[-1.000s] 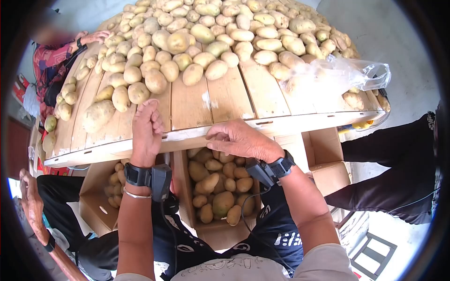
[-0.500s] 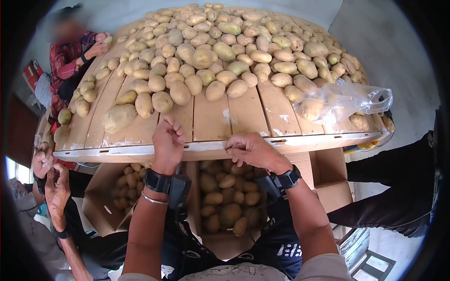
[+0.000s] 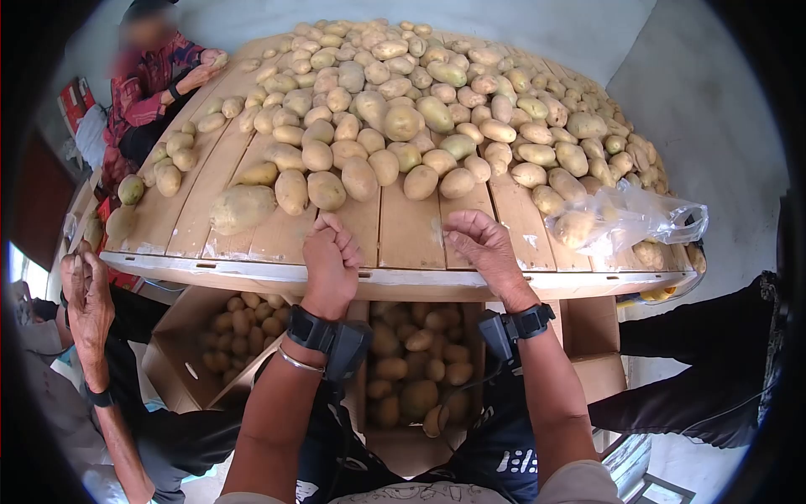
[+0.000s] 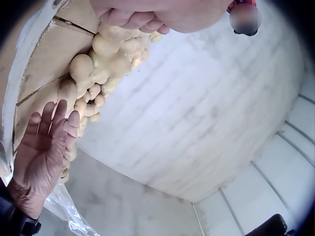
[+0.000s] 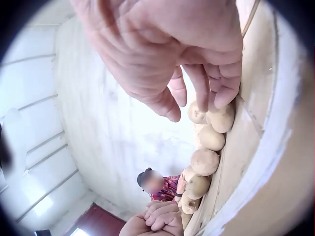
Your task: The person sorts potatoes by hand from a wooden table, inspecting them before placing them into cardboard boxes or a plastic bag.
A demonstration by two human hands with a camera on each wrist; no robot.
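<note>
Both hands hover over the front edge of a wooden slatted table (image 3: 409,244), holding nothing. My left hand (image 3: 332,260) has loosely curled fingers, also seen from the right wrist view at bottom. My right hand (image 3: 487,252) is relaxed, its fingers slightly bent and parted; the left wrist view shows its palm facing up. Just beyond the hands lies the front row of a wide heap of potatoes (image 3: 359,179). A large, rough potato (image 3: 243,210) rests left of my left hand. The fingertips of my right hand stay short of the nearest potatoes.
A clear plastic bag (image 3: 617,220) lies over potatoes at the right. Below the table edge, cardboard boxes of potatoes stand between my knees (image 3: 424,437) and to the left (image 3: 180,357). Another person (image 3: 143,92) sits at the far left; another person's hands (image 3: 88,302) are nearer left.
The head view has tilted up and swung left. My right hand has turned from pointing left to pointing forward over the tabletop, and its fingers have spread. My left fingers have curled more.
</note>
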